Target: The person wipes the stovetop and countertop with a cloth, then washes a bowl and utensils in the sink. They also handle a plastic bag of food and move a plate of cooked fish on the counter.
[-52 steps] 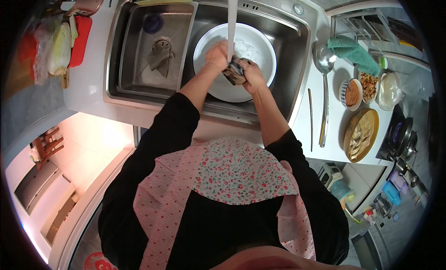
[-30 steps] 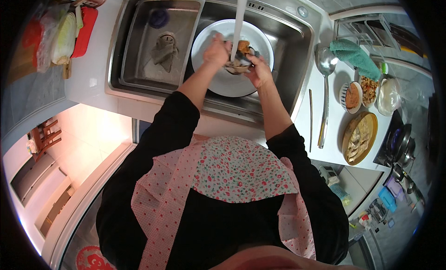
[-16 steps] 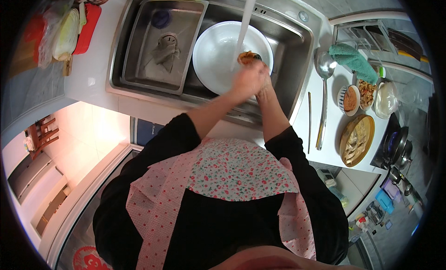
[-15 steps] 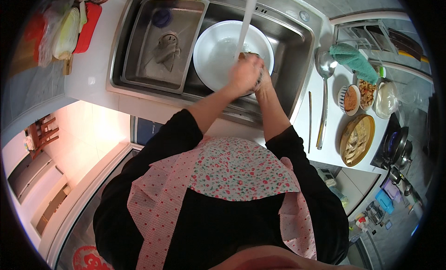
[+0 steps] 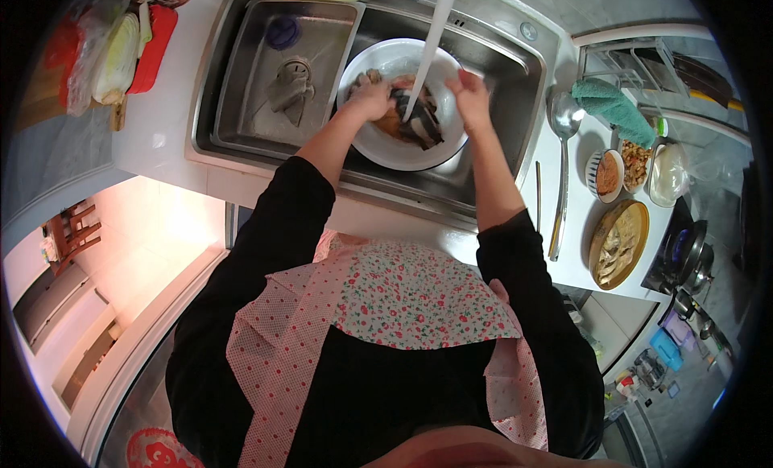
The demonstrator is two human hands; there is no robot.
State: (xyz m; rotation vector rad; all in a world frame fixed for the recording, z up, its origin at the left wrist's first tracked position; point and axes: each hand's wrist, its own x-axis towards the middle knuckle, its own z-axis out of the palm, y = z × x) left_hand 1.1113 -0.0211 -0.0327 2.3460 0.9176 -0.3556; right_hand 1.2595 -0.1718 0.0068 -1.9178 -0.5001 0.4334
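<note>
A white basin (image 5: 362, 150) stands in the right bowl of a steel sink under a running stream of water. Inside it lie wet, soft dark pieces (image 5: 423, 123) with brown and greyish ones; their kind I cannot make out. My left hand (image 5: 370, 98) reaches over the basin's left side, its blurred fingertips by the greyish-brown pieces, and whether it grips any is hidden. At the opposite side, my right hand (image 5: 471, 99) is bent over the basin's right rim, thumb toward the inside.
The faucet (image 5: 439, 17) comes down over the basin. A wet grey cloth-like item (image 5: 290, 94) lies at the left sink's drain. To the right are a large metal spoon (image 5: 562, 158), a chopstick (image 5: 538, 196), small food bowls (image 5: 604, 176) and a yellow-brown bowl (image 5: 620, 243). A cabbage (image 5: 118, 59) is at left.
My hands were together over the basin's right side and have moved apart, left hand leftward, right hand to the rim. Dark and brown pieces now lie spread in the basin.
</note>
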